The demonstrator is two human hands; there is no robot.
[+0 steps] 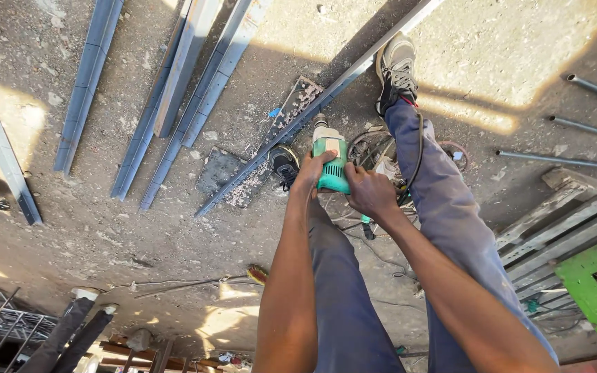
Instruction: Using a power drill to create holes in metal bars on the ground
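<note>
Loose steel channels (174,76) lie on the dusty floor (105,228) toward its far-left edge. Your left hand (310,173) wraps the near side of the green power drill (331,160), pointed down at the long steel rail (312,103) running diagonally across the floor's middle. Your right hand (370,191) is clamped on the drill's rear. Thin rods (568,160) lie far right.

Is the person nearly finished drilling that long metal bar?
Hard to say. Pale shavings lie beside the long metal bar, so some work looks done. Right now the left hand and right hand grip a green power tool pointed down at the bar, with one shoe standing on it. More bars lie nearby; whether they're finished isn't visible.
</note>
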